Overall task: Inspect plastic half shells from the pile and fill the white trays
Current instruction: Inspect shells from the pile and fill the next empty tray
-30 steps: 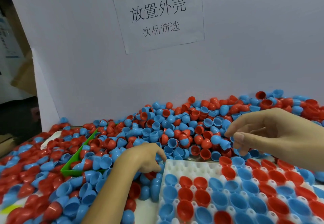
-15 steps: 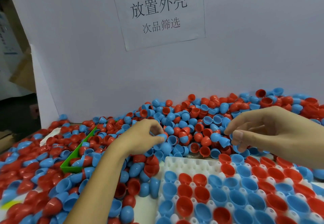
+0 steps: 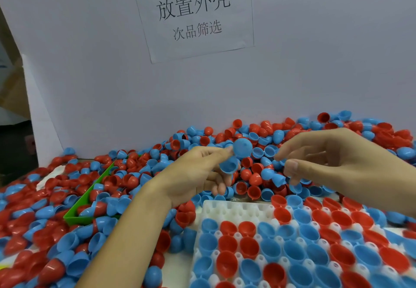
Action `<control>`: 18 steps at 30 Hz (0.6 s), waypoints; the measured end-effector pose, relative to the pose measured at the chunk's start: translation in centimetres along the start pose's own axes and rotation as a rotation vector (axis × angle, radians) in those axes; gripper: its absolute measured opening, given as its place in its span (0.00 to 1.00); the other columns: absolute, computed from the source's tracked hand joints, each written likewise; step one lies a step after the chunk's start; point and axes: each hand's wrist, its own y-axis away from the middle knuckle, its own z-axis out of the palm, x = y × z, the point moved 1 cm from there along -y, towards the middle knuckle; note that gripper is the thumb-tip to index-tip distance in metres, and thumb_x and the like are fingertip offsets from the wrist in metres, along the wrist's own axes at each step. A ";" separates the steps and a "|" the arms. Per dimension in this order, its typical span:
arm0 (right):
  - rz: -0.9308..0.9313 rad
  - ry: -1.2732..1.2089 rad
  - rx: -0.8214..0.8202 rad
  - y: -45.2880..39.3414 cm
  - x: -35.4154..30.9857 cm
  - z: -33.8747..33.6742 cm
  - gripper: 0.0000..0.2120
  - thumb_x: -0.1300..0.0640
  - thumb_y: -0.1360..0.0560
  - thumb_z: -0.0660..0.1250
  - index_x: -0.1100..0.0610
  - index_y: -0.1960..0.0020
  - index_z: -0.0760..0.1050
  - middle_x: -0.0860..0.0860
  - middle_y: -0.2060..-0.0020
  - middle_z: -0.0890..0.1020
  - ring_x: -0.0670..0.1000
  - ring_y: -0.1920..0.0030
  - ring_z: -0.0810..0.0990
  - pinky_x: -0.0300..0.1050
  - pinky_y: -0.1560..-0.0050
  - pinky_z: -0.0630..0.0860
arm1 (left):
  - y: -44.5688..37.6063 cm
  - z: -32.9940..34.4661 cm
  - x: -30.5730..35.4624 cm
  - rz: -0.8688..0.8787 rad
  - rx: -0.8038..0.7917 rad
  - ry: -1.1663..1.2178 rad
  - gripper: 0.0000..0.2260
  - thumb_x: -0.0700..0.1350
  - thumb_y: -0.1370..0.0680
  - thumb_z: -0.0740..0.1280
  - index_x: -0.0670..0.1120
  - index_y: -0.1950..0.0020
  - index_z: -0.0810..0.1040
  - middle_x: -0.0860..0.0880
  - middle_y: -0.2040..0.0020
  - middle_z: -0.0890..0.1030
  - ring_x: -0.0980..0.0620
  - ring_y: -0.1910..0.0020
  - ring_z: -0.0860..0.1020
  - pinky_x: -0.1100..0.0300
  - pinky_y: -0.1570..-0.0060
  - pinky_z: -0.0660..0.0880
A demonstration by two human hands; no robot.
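Note:
My left hand (image 3: 198,170) is raised above the pile and holds two blue half shells: one (image 3: 242,148) pinched at its fingertips, dome side toward me, and another (image 3: 229,165) just below it with its hollow showing. My right hand (image 3: 333,164) hovers to the right, thumb and fingers loosely curved, holding nothing I can see. A big pile of red and blue half shells (image 3: 258,170) covers the table. The white tray (image 3: 234,211) lies at the lower right; most of its sockets hold red and blue shells, and its far-left rows show bare white.
A green bin (image 3: 83,218) sits left of my left forearm, half buried in shells. A white backboard (image 3: 315,62) with a taped paper sign (image 3: 193,15) rises right behind the pile. Loose shells lie along the tray's left edge.
My left hand rose from the tray's corner into the pile, picked up blue shells and lifted them toward my right hand. My right hand has hardly moved.

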 end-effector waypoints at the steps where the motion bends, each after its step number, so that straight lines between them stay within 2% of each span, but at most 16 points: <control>1: -0.016 0.008 0.025 0.0 -0.1 0.0 0.13 0.37 0.32 0.67 0.35 0.49 0.80 0.42 0.57 0.86 0.44 0.55 0.86 0.46 0.48 0.80 | 0.1 0.4 0.1 -0.011 -0.027 -0.054 0.18 0.58 0.20 0.64 0.43 0.54 0.81 0.47 0.67 0.79 0.53 0.73 0.76 0.65 0.71 0.74; 3: -0.040 0.017 0.078 0.1 -0.3 0.1 0.13 0.37 0.32 0.67 0.35 0.49 0.80 0.41 0.54 0.85 0.43 0.52 0.85 0.46 0.49 0.81 | 0.2 1.3 0.4 -0.042 -0.078 -0.137 0.19 0.58 0.18 0.62 0.45 0.55 0.81 0.46 0.66 0.80 0.51 0.71 0.79 0.64 0.70 0.75; 6: -0.041 0.068 0.106 0.1 -0.5 0.3 0.12 0.37 0.31 0.66 0.37 0.51 0.80 0.41 0.54 0.84 0.43 0.51 0.84 0.46 0.53 0.83 | 0.6 2.8 0.9 -0.050 -0.135 -0.171 0.17 0.58 0.18 0.62 0.45 0.50 0.80 0.46 0.65 0.82 0.49 0.67 0.83 0.64 0.68 0.78; 8: -0.023 0.136 0.102 0.0 -0.5 0.4 0.13 0.35 0.32 0.65 0.39 0.54 0.81 0.39 0.57 0.84 0.42 0.56 0.83 0.44 0.54 0.83 | 0.5 3.6 1.3 -0.008 -0.110 -0.138 0.16 0.57 0.19 0.64 0.45 0.48 0.80 0.46 0.65 0.83 0.49 0.67 0.82 0.63 0.66 0.79; 11: 0.017 0.197 0.107 -0.1 -0.3 0.4 0.15 0.32 0.34 0.64 0.40 0.58 0.83 0.34 0.59 0.84 0.40 0.58 0.83 0.37 0.51 0.79 | 0.3 4.3 1.6 0.061 -0.044 -0.077 0.16 0.55 0.21 0.66 0.43 0.46 0.80 0.44 0.60 0.85 0.48 0.63 0.84 0.62 0.63 0.80; 13: 0.021 0.232 0.113 -0.1 -0.3 0.5 0.14 0.33 0.33 0.65 0.40 0.57 0.83 0.34 0.59 0.83 0.42 0.60 0.83 0.42 0.54 0.82 | 0.3 4.7 1.7 0.091 -0.041 -0.049 0.16 0.54 0.21 0.66 0.42 0.44 0.80 0.45 0.57 0.86 0.48 0.61 0.85 0.62 0.60 0.81; 15: 0.019 0.247 0.130 0.0 -0.3 0.4 0.14 0.33 0.33 0.66 0.39 0.56 0.83 0.41 0.61 0.85 0.48 0.65 0.83 0.50 0.60 0.83 | 0.3 5.1 1.8 0.092 -0.075 -0.039 0.15 0.54 0.21 0.66 0.42 0.44 0.79 0.45 0.55 0.87 0.47 0.58 0.86 0.61 0.58 0.82; 18: 0.018 0.269 0.142 0.1 -0.3 0.4 0.16 0.30 0.35 0.64 0.37 0.57 0.81 0.50 0.65 0.84 0.54 0.68 0.80 0.56 0.65 0.81 | 0.3 5.5 1.6 0.085 -0.119 -0.038 0.16 0.55 0.24 0.67 0.43 0.46 0.78 0.44 0.52 0.87 0.45 0.54 0.87 0.59 0.55 0.83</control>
